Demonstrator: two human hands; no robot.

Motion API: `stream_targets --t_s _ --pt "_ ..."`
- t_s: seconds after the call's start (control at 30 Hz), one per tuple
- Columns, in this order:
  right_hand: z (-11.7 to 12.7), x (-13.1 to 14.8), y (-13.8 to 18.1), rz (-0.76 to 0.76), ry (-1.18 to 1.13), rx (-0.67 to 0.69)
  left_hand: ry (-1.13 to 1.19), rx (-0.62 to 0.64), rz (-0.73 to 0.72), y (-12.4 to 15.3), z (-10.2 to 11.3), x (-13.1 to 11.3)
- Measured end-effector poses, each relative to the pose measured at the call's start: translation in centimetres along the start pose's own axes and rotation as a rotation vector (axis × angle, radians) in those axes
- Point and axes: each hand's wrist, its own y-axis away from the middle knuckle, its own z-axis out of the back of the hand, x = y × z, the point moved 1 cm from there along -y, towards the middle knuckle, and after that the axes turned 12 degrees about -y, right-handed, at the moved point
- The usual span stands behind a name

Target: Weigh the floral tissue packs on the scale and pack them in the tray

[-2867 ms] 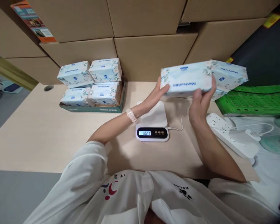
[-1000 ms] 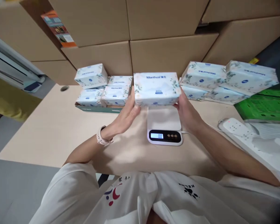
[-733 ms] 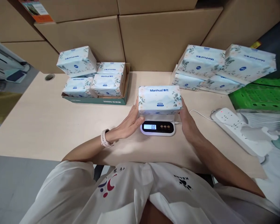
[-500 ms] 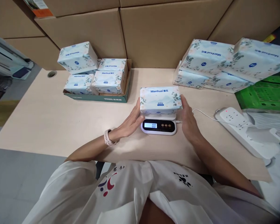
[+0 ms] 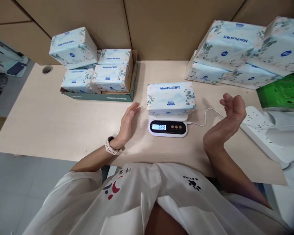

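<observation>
A pale blue tissue pack [image 5: 171, 98] lies on a small white scale [image 5: 168, 125] at the middle of the desk; the lit display shows digits. My left hand [image 5: 127, 120] hovers open just left of the scale, fingers straight, touching nothing. My right hand [image 5: 231, 109] is raised to the right of the pack, palm up with fingers loosely curled, holding nothing.
A green cardboard tray [image 5: 98, 95] with several tissue packs sits at the back left. More packs [image 5: 237, 52] are piled at the back right, beside a green crate [image 5: 283, 93]. A white power strip [image 5: 261, 129] lies right. Cardboard boxes [image 5: 161, 26] wall the back.
Both hands carried the tissue pack down onto the scale, then let go and drew apart. The display went from zero to a reading.
</observation>
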Motion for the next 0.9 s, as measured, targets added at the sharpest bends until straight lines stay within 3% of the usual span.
stream_targets --t_s 0.53,0.9 --pt "-0.5 0.8 0.3 -0.169 -0.001 -0.056 0.107 -0.048 0.072 -0.7 0.2 0.2" --pt "-0.6 1.1 0.5 -0.195 0.009 -0.033 0.073 -0.061 0.084 -0.7 0.0 -0.2"
